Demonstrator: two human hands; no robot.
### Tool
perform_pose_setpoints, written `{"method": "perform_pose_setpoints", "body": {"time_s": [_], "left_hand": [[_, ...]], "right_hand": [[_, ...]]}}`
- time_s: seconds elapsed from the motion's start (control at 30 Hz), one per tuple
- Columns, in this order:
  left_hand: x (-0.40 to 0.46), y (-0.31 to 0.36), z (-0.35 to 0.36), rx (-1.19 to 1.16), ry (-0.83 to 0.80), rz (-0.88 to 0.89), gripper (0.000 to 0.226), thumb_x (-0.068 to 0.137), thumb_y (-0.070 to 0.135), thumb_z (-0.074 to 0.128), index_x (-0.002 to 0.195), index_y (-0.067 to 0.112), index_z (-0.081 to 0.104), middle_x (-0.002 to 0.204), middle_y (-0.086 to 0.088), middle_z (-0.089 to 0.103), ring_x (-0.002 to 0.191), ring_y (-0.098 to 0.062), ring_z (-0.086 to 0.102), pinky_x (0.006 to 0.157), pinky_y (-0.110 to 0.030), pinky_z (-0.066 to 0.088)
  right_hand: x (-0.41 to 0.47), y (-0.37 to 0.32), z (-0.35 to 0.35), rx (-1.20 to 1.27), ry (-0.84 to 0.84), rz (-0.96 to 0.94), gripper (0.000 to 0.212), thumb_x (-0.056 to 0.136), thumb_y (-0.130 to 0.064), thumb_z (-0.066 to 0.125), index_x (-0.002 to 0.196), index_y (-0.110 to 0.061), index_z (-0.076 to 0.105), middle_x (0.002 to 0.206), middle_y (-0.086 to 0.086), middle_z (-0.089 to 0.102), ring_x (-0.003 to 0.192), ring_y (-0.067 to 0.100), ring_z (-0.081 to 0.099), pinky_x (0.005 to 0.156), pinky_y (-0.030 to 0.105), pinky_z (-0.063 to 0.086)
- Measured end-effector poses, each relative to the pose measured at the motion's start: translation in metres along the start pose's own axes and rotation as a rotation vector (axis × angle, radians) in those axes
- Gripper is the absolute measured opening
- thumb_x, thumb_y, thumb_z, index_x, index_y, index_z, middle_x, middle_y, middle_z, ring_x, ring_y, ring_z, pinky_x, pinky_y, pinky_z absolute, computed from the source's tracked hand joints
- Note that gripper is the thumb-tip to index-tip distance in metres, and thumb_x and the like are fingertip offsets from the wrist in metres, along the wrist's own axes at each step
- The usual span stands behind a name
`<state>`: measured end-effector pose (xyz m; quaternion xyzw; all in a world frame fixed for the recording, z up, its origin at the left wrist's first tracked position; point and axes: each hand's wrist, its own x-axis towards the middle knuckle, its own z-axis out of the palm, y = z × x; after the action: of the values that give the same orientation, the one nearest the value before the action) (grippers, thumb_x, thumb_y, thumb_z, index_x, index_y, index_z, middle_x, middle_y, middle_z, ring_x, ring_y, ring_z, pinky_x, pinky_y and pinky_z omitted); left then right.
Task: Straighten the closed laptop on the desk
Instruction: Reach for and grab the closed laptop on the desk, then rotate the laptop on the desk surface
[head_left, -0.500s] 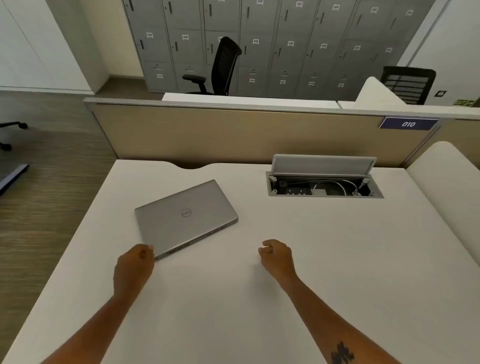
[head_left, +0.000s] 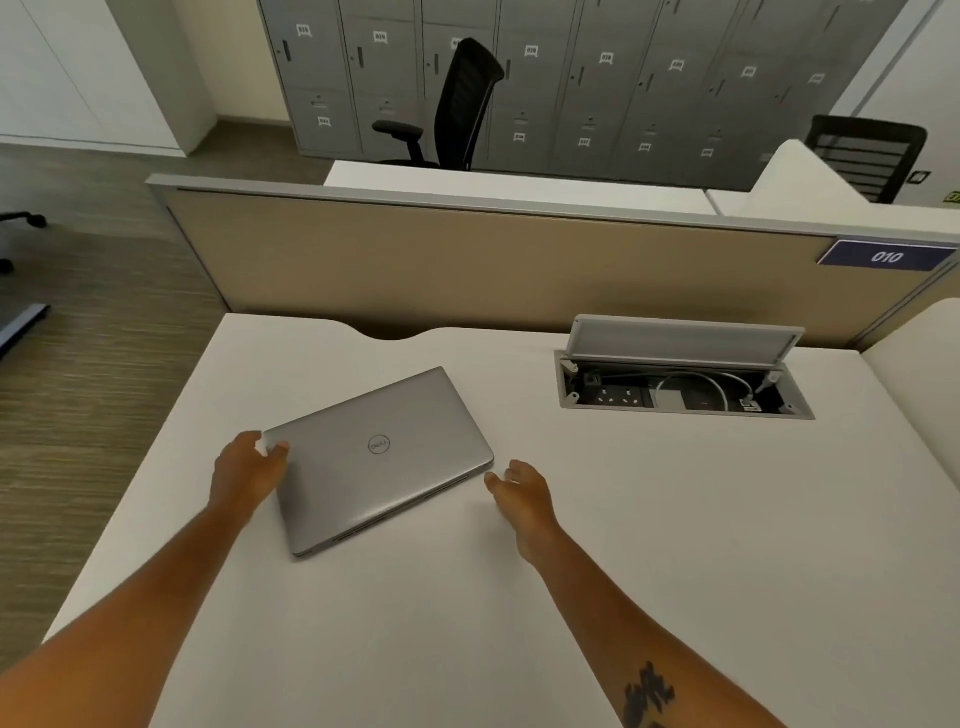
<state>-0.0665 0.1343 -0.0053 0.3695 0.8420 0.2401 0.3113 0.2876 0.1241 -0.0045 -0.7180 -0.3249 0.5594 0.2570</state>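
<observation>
From your head camera, you look down on a white desk (head_left: 623, 545) with a closed silver laptop (head_left: 379, 462) lying flat on its left half, skewed so its long edges run diagonally to the desk's front edge. Your left hand (head_left: 247, 475) is at the laptop's far-left corner, thumb on the lid and fingers (head_left: 244, 441) curled round the corner edge, so it grips that corner. Your right hand (head_left: 522, 496) sits just beside the laptop's near-right corner, fingers loosely spread and slightly curled, holding nothing; you cannot tell whether a fingertip touches the edge. Both forearms reach in from the bottom of the view, and the right one carries a dark tattoo (head_left: 647, 693). To the right of the laptop, well apart from it, a cable box (head_left: 685, 395) is sunk into the desk with its lid (head_left: 680, 340) tipped up, showing sockets and a white cable. Behind the desk stands a beige partition (head_left: 467, 260) with a blue sign reading 010 (head_left: 885, 256).
</observation>
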Motion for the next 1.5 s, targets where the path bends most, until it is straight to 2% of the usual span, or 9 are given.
{"method": "perform_pose_setpoints", "body": {"time_s": [0.1, 0.2, 0.37, 0.63, 0.7, 0.9, 1.17, 1.37, 1.5], "left_hand": [[0.018, 0.007, 0.002, 0.005, -0.034, 0.021, 0.065, 0.102, 0.033, 0.063, 0.155, 0.001, 0.045, 0.159, -0.022, 0.050, 0.146, -0.042, 0.048, 0.123, -0.050, 0.035], [0.030, 0.011, 0.007, 0.002, -0.062, 0.031, 0.065, 0.103, 0.033, 0.061, 0.157, 0.001, 0.044, 0.159, -0.023, 0.050, 0.146, -0.043, 0.047, 0.123, -0.050, 0.035], [0.046, 0.012, 0.014, 0.035, -0.084, 0.024, 0.059, 0.103, 0.033, 0.061, 0.150, -0.001, 0.053, 0.155, -0.024, 0.054, 0.143, -0.044, 0.049, 0.122, -0.051, 0.038], [0.060, 0.007, 0.016, -0.038, -0.084, 0.011, 0.051, 0.100, 0.028, 0.067, 0.141, -0.001, 0.063, 0.148, -0.023, 0.062, 0.137, -0.042, 0.057, 0.119, -0.047, 0.043], [0.063, 0.006, 0.017, -0.096, -0.076, -0.002, 0.047, 0.097, 0.026, 0.071, 0.136, -0.001, 0.068, 0.142, -0.021, 0.066, 0.133, -0.041, 0.060, 0.116, -0.047, 0.046], [0.064, 0.001, 0.022, -0.250, -0.009, -0.080, 0.023, 0.088, 0.031, 0.082, 0.070, 0.024, 0.070, 0.080, -0.004, 0.070, 0.104, -0.042, 0.071, 0.095, -0.043, 0.055], [0.030, -0.032, 0.029, -0.290, 0.005, -0.123, 0.015, 0.090, 0.020, 0.079, 0.076, 0.026, 0.075, 0.099, -0.008, 0.076, 0.094, -0.029, 0.067, 0.091, -0.038, 0.053], [-0.019, -0.061, 0.042, -0.351, 0.005, -0.141, 0.021, 0.094, 0.008, 0.073, 0.112, 0.005, 0.081, 0.110, -0.005, 0.075, 0.103, -0.024, 0.066, 0.095, -0.034, 0.049], [-0.056, -0.073, 0.056, -0.405, 0.022, -0.198, 0.026, 0.094, 0.006, 0.073, 0.119, 0.002, 0.079, 0.117, -0.010, 0.077, 0.109, -0.030, 0.069, 0.104, -0.043, 0.054]], "right_hand": [[0.011, -0.001, 0.005, -0.001, 0.010, 0.002, 0.052, 0.098, -0.024, 0.065, 0.147, -0.014, 0.054, 0.135, 0.004, 0.059, 0.136, 0.028, 0.055, 0.108, 0.033, 0.042], [0.018, -0.004, 0.008, -0.001, 0.050, -0.007, 0.015, 0.093, -0.017, 0.064, 0.100, -0.004, 0.062, 0.094, 0.016, 0.054, 0.098, 0.041, 0.058, 0.089, 0.034, 0.049], [0.025, -0.011, 0.016, 0.042, 0.032, -0.004, 0.034, 0.091, -0.013, 0.063, 0.070, -0.019, 0.037, 0.073, 0.000, 0.037, 0.073, 0.020, 0.033, 0.066, 0.033, 0.029], [0.045, -0.015, 0.027, 0.211, 0.006, 0.133, 0.020, 0.084, 0.005, 0.045, 0.085, -0.014, 0.039, 0.094, 0.009, 0.033, 0.092, 0.028, 0.028, 0.084, 0.036, 0.038], [0.048, -0.015, 0.029, 0.249, 0.000, 0.164, 0.020, 0.084, 0.006, 0.042, 0.090, -0.013, 0.047, 0.096, 0.009, 0.041, 0.090, 0.027, 0.034, 0.104, 0.037, 0.047], [0.060, -0.013, 0.031, 0.369, 0.009, 0.183, 0.028, 0.089, 0.006, 0.039, 0.091, -0.004, 0.065, 0.102, 0.011, 0.066, 0.087, 0.023, 0.059, 0.109, 0.044, 0.055], [0.060, -0.011, 0.013, 0.361, 0.028, 0.138, 0.031, 0.089, 0.010, 0.041, 0.095, -0.001, 0.070, 0.102, 0.018, 0.071, 0.089, 0.028, 0.068, 0.100, 0.043, 0.061], [0.060, -0.003, -0.004, 0.262, 0.057, 0.112, 0.025, 0.088, 0.006, 0.042, 0.087, -0.003, 0.065, 0.095, 0.015, 0.066, 0.088, 0.028, 0.063, 0.098, 0.043, 0.061], [0.055, -0.003, -0.017, 0.147, 0.063, 0.089, 0.015, 0.086, 0.003, 0.042, 0.081, -0.008, 0.052, 0.092, 0.012, 0.050, 0.086, 0.026, 0.045, 0.077, 0.037, 0.044]]}}
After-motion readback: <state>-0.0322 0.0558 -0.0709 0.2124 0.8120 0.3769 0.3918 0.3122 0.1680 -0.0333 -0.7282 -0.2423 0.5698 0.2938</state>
